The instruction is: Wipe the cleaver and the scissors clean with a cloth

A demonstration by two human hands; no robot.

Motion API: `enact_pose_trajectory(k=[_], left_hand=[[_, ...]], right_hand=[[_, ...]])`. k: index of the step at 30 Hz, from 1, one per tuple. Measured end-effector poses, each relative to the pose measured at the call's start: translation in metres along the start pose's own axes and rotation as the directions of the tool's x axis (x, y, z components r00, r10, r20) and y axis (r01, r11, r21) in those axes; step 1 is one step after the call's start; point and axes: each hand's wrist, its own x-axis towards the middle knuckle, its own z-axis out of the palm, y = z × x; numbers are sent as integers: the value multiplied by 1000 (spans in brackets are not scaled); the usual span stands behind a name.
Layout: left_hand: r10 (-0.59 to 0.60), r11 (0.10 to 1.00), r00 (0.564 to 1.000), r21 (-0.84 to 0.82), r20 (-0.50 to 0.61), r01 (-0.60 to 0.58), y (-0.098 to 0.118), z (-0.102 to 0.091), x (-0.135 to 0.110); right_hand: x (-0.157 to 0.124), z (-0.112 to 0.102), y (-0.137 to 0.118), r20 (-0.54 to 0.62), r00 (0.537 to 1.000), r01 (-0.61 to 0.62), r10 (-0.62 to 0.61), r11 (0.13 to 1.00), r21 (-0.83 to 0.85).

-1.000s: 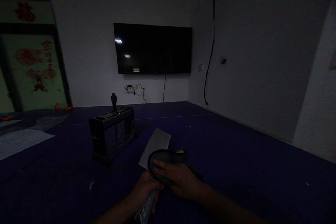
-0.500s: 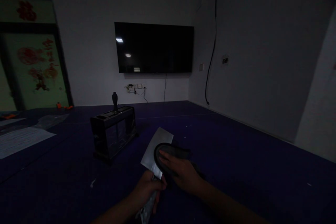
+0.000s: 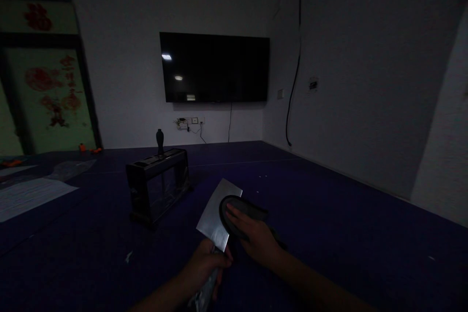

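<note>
Low in the middle, my left hand [image 3: 210, 263] is closed around the handle of a cleaver [image 3: 215, 214]. Its broad, shiny blade points up and away from me. My right hand [image 3: 258, 239] holds a dark, flat pad with a rounded end and a black rim [image 3: 234, 204] against the right side of the blade. The fingers lie across the top of the pad, and its far part is hard to make out in the dim light. The thumb of this hand is hidden.
On the dark blue surface [image 3: 329, 234], left of the cleaver, stands a black box-shaped frame [image 3: 157, 185] with a dark vase-shaped piece [image 3: 160, 141] upright on top. Printed paper [image 3: 32, 195] and clear plastic [image 3: 69, 169] lie at the left. A television [image 3: 215, 68] hangs on the wall.
My right hand and the dark pad have shifted slightly right and up along the blade, baring more of its lower right part. My left hand and the cleaver stay almost still.
</note>
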Motion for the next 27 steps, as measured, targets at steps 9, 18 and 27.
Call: enact_pose_trajectory(k=[9,18,27], left_hand=[[5,1000,1000,14,-26,-5,2,2,0],[-1,1000,999,-17,-52,0,2,4,1],[7,1000,1000,-16,-24,-7,5,5,-1]], right_hand=[[-1,2,0,-29,999,25,-25,999,20],[-2,0,-7,30,992,125,-125,992,5],[-2,-5,-9,43,993,106,-106,994,-1]])
